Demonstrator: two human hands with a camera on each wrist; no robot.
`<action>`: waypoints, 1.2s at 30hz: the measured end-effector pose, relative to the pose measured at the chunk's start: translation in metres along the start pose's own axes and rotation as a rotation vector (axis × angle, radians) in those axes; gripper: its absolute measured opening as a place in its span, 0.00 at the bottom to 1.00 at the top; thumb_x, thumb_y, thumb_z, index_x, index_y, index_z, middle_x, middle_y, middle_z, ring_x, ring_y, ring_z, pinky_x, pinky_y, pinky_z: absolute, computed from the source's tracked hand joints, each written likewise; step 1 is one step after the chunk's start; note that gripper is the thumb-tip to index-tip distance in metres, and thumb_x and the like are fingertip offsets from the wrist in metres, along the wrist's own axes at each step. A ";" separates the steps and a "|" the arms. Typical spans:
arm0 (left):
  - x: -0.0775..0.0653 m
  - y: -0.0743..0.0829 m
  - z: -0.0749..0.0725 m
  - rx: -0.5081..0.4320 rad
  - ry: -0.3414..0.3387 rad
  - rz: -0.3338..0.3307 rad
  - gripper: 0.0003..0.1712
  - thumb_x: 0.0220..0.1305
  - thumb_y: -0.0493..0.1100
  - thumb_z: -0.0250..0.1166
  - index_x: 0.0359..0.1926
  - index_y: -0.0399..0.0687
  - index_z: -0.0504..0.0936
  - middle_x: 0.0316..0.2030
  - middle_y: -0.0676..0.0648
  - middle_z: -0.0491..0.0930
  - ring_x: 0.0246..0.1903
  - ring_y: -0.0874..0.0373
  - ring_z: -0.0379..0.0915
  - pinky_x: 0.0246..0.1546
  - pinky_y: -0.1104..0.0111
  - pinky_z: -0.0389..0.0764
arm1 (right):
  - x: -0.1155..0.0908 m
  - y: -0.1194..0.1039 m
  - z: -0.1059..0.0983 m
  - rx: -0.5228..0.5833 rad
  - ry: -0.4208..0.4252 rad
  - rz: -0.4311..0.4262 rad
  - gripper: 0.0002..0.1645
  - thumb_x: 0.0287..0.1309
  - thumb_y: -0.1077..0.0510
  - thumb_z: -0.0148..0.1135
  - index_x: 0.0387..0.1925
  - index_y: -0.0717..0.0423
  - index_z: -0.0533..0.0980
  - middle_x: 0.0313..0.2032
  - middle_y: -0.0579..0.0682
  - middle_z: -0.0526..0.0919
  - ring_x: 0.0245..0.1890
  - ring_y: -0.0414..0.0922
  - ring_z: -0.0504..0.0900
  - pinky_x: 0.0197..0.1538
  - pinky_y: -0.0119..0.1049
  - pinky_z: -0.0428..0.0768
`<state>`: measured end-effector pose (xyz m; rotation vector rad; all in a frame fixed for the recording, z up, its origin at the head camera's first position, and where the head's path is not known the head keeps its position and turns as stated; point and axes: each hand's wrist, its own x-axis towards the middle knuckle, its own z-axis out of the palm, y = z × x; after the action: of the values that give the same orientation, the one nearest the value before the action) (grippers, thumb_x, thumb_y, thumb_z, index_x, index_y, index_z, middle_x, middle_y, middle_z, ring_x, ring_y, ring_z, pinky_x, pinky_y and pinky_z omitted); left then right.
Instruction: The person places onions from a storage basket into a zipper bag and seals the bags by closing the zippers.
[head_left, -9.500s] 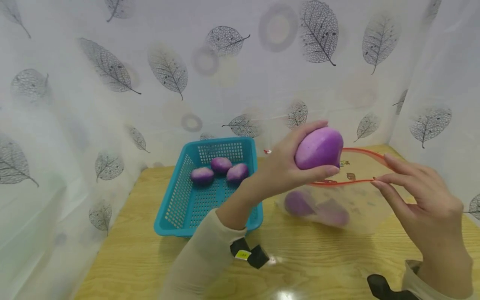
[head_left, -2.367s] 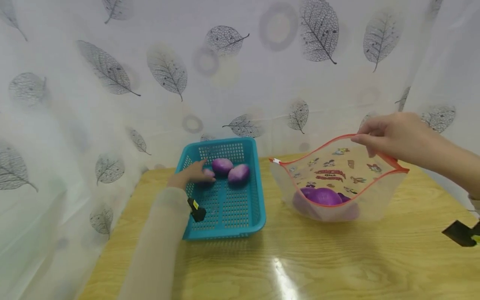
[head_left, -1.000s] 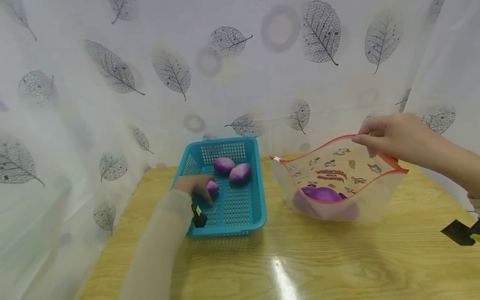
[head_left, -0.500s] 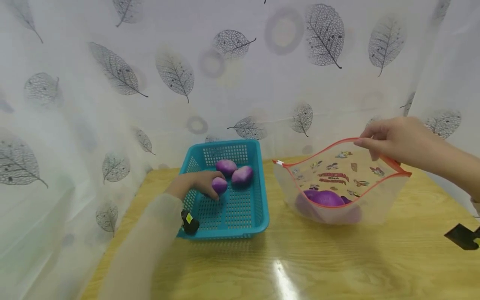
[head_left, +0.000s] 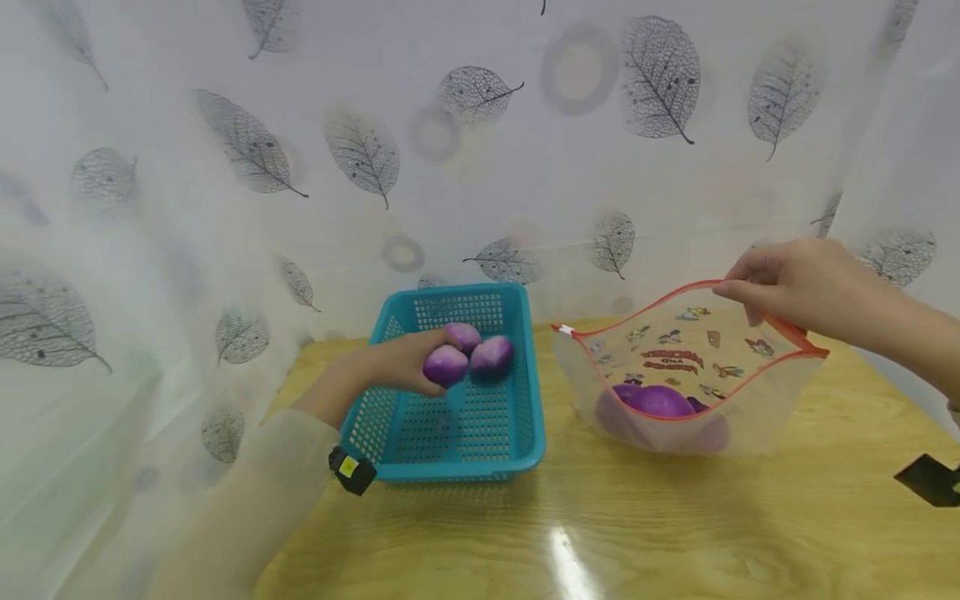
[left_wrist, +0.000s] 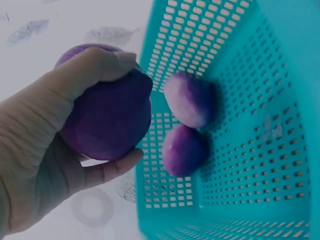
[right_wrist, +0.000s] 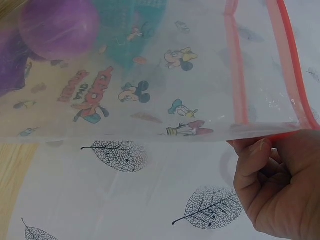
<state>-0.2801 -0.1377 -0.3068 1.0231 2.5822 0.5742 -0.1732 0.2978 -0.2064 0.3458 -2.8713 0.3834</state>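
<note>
My left hand (head_left: 405, 363) grips a round purple vegetable (head_left: 446, 367), smooth and faintly pointed, over the left part of the blue-green basket (head_left: 537, 425). In the left wrist view, the thumb lies across the vegetable (left_wrist: 107, 117) and a finger curls beneath. Two more purple vegetables (head_left: 492, 357), fading to white, sit at the basket's back. My right hand (head_left: 798, 279) pinches the back rim of a clear zip bag (head_left: 690, 354) with red edges and cartoon prints, whose mouth gapes. Several purple vegetables (head_left: 660, 402) lie at the bottom of the bag.
The basket and the bag stand side by side on a wooden table (head_left: 637, 525). A white sheet (head_left: 510, 175) with leaf prints hangs behind and along the sides. A white slider (head_left: 566, 330) sits at the bag's left corner.
Earlier my left hand held a vegetable at the bag's mouth. Since then it has reached into the basket, taken hold of another and lifted it. My right hand has kept the bag's rim lately.
</note>
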 end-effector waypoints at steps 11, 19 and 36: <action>-0.020 0.026 -0.004 -0.007 0.053 0.072 0.39 0.49 0.52 0.74 0.61 0.59 0.66 0.50 0.54 0.74 0.45 0.60 0.73 0.46 0.66 0.78 | -0.001 0.001 0.002 0.015 0.013 -0.018 0.10 0.61 0.51 0.61 0.32 0.53 0.80 0.15 0.42 0.77 0.07 0.41 0.65 0.19 0.32 0.66; -0.028 0.051 -0.007 0.042 0.147 0.188 0.36 0.51 0.52 0.73 0.61 0.57 0.68 0.51 0.54 0.74 0.45 0.59 0.72 0.44 0.66 0.78 | -0.003 0.002 0.001 0.008 0.019 -0.023 0.09 0.61 0.52 0.61 0.32 0.53 0.80 0.15 0.42 0.76 0.07 0.41 0.65 0.18 0.31 0.66; -0.007 0.091 -0.005 0.028 0.417 0.591 0.38 0.46 0.44 0.75 0.59 0.45 0.70 0.55 0.48 0.73 0.51 0.58 0.72 0.52 0.65 0.77 | -0.003 0.001 0.004 0.010 0.032 -0.061 0.09 0.61 0.54 0.61 0.31 0.54 0.80 0.14 0.41 0.76 0.07 0.40 0.65 0.19 0.31 0.66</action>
<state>-0.2246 -0.0836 -0.2587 1.8692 2.6012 0.9811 -0.1710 0.2983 -0.2108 0.4243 -2.8208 0.3893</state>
